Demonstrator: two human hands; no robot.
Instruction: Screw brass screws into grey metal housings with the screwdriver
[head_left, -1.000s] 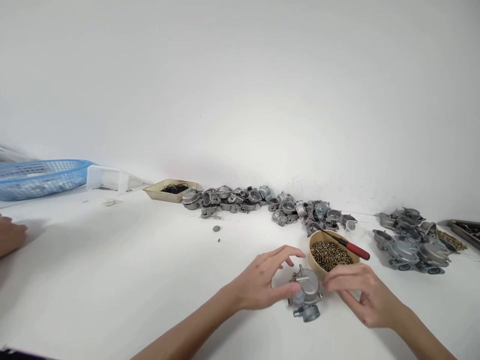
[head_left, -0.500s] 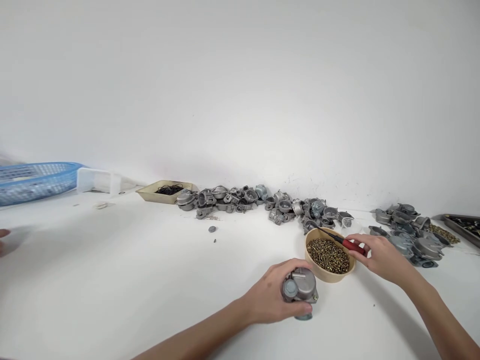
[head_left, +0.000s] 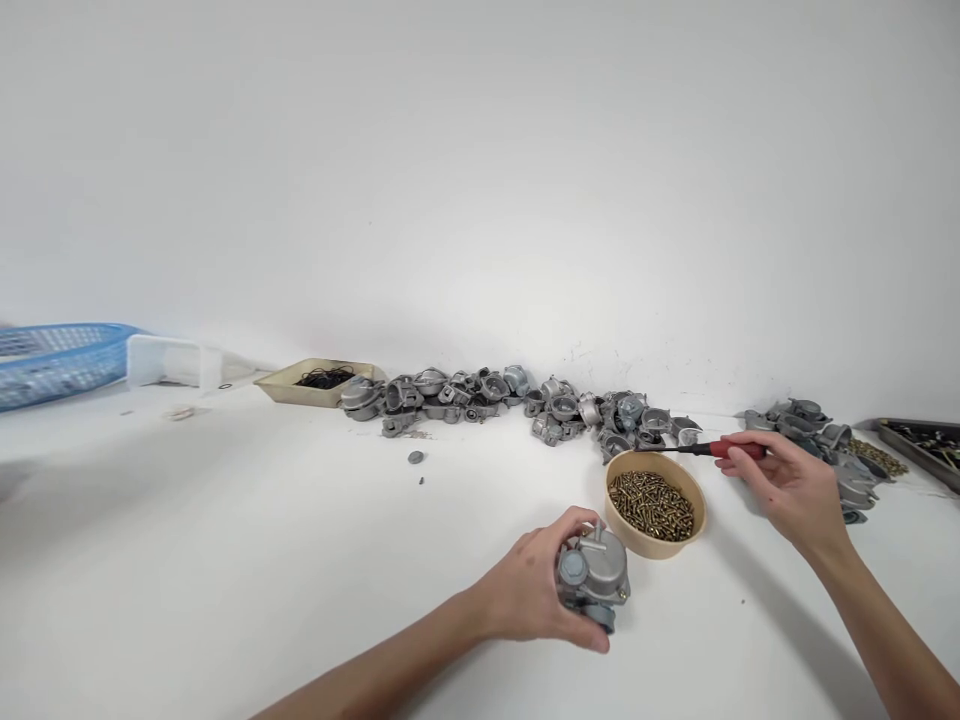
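My left hand (head_left: 529, 585) is wrapped round a grey metal carburetor (head_left: 606, 565), fingers behind it and thumb along its near side. A brass-coloured screw shows at the right edge of the carburetor. In my right hand (head_left: 799, 490) is a screwdriver (head_left: 731, 450), its red handle pinched between thumb and fingers. The dark shaft points left, nearly level, above the far rim of a cream bowl (head_left: 656, 548). Many brass-coloured screws (head_left: 651, 505) fill that bowl, just right of the carburetor.
Grey metal castings (head_left: 450, 392) lie along the wall, with another pile (head_left: 855, 485) at right. Black rings sit in a beige tray (head_left: 300, 390). A blue basket (head_left: 67, 370) and white plastic container (head_left: 172, 362) stand left. A dark tray (head_left: 922, 450) is far right.
My right hand has lifted the screwdriver up and right, turning its shaft from slanted to nearly level. The carburetor has tilted slightly in my left hand. Another person's hand at the left edge has blurred.
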